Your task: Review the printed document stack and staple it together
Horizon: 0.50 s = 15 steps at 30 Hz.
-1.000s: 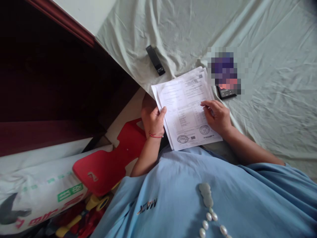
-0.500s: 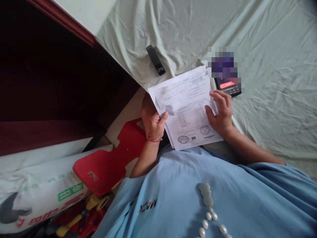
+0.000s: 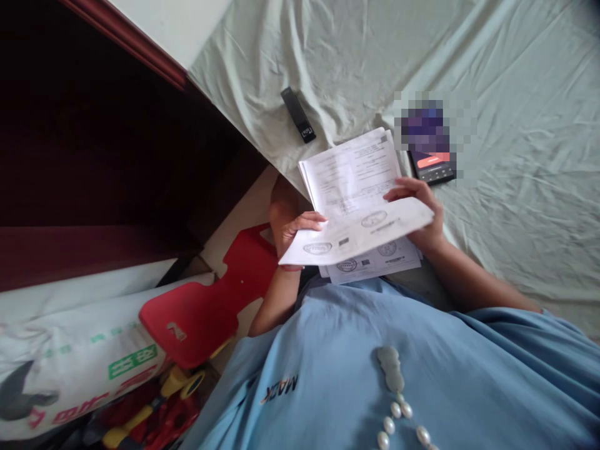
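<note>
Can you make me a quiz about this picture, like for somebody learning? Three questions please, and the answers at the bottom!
1. Which of these is nearest the right hand?
A) the red seat
B) the phone
C) the black gadget

2. True or false: the top paper is bent.

3. Fill in the missing word: the person's shirt is light ____.

Key:
1. B
2. True
3. blue
</note>
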Available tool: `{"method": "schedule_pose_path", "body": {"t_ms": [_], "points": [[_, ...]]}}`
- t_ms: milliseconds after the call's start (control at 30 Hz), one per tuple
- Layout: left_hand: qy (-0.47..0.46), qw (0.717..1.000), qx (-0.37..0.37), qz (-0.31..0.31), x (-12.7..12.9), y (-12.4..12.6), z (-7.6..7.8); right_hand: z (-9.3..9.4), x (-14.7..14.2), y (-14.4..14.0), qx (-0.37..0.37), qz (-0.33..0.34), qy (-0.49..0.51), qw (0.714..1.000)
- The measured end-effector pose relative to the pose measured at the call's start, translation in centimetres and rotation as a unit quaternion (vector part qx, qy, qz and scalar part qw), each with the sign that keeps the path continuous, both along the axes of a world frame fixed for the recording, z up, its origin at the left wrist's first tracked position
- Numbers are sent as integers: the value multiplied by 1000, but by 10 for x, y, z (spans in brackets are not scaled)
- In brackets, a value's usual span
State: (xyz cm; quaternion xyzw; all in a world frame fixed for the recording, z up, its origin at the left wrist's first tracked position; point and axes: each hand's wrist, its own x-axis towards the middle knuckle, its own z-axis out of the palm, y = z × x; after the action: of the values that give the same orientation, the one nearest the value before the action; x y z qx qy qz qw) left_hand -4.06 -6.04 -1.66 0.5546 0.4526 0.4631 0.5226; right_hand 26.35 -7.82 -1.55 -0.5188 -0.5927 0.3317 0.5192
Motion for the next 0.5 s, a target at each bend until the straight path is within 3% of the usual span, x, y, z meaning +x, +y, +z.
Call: {"method": "schedule_pose_path", "body": {"t_ms": [67,267,400,500], "points": [[3,999,17,-28,-3,2,3,8,0,1,-8,14,42,999],[2,999,4,-32,2,2,7,16,2,6,-59,67,53,995],[-60,997,-8,-49,0,8,5,12,1,7,-20,101,49,994],[-132,989,-71,-3,-4,15,0,11,1,8,-26,104,47,993]]}}
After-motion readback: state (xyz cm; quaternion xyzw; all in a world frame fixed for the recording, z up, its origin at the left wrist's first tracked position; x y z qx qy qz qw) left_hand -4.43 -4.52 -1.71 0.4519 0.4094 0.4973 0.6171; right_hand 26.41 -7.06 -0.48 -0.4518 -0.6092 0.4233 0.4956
